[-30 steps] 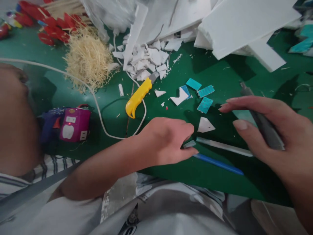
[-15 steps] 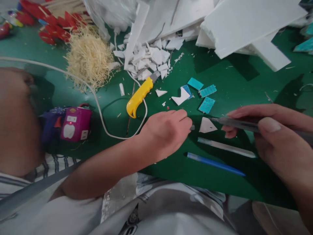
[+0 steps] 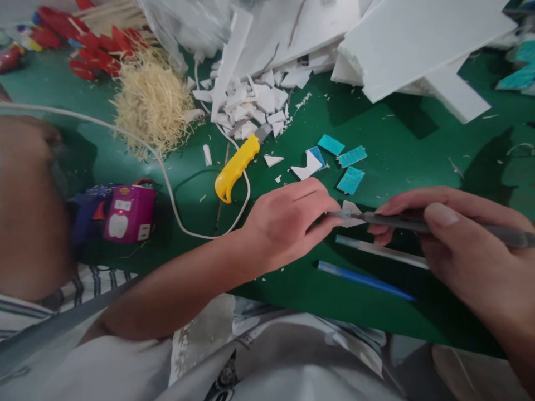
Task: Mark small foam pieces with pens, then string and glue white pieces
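Fingertips of the left hand [image 3: 288,223] pinch a small, greyish strip [image 3: 344,214], and the right hand [image 3: 472,245] holds a slim dark tool [image 3: 403,221] between thumb and fingers, its tip meeting the strip's exposed end above a white scrap [image 3: 351,206] on the green desk [image 3: 409,150]. Too little of the strip shows to tell its material; it looks light and thin, best pinched by its end. The tool seems stiff and easily steadied along its shaft. The left forearm reaches in from eight o'clock, back of the hand upward; the right comes from four o'clock, thumb on top. From the strip, teal pieces [image 3: 350,181] lie at twelve o'clock, a yellow-handled knife [image 3: 237,167] at ten, and a blue pen-like stick [image 3: 365,280] at five.
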The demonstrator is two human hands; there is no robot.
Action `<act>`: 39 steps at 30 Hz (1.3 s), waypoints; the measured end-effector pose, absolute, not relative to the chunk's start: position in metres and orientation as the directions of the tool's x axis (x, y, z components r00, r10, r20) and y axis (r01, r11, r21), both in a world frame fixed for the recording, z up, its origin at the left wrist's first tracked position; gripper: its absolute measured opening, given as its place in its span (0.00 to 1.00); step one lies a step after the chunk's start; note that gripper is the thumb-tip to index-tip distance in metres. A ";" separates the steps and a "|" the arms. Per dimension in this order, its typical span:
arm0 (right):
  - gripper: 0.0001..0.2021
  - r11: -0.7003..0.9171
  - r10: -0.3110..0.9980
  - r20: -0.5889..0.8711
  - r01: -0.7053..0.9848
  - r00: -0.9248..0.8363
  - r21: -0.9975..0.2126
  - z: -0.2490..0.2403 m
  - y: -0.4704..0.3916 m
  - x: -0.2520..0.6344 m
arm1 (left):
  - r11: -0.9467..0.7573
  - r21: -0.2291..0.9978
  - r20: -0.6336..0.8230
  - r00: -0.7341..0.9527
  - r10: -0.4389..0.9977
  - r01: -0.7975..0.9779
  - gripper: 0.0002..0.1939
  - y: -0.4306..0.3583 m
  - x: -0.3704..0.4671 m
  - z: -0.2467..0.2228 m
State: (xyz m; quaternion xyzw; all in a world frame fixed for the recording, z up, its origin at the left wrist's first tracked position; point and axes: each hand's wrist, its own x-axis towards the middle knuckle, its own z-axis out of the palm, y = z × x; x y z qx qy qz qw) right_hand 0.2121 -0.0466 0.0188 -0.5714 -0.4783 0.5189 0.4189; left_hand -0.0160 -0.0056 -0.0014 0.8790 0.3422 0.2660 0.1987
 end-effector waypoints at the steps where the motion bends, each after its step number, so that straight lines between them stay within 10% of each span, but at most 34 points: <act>1: 0.12 -0.189 0.982 -0.188 0.101 0.011 -0.977 0.017 -0.046 0.213 | -0.686 0.547 0.346 0.618 0.706 0.479 0.03 -0.006 -0.016 -0.001; 12: 0.11 -0.231 0.972 -0.233 -0.055 0.022 -0.971 0.018 -0.038 0.211 | -0.321 0.905 0.185 0.419 0.889 0.280 0.05 -0.006 -0.010 0.005; 17: 0.08 -0.175 0.971 -0.165 0.043 0.172 -0.984 0.016 -0.041 0.210 | -0.589 0.639 0.382 0.460 0.801 0.494 0.04 -0.001 -0.015 0.000; 27: 0.09 -0.187 0.966 -0.142 0.203 0.218 -0.961 0.020 -0.041 0.207 | -0.692 0.232 0.190 0.666 0.722 0.684 0.11 0.001 -0.015 -0.011; 39: 0.10 -0.177 0.964 -0.134 0.182 0.229 -0.967 0.016 -0.044 0.212 | -0.440 0.709 0.156 0.486 0.860 0.551 0.04 -0.007 -0.009 -0.002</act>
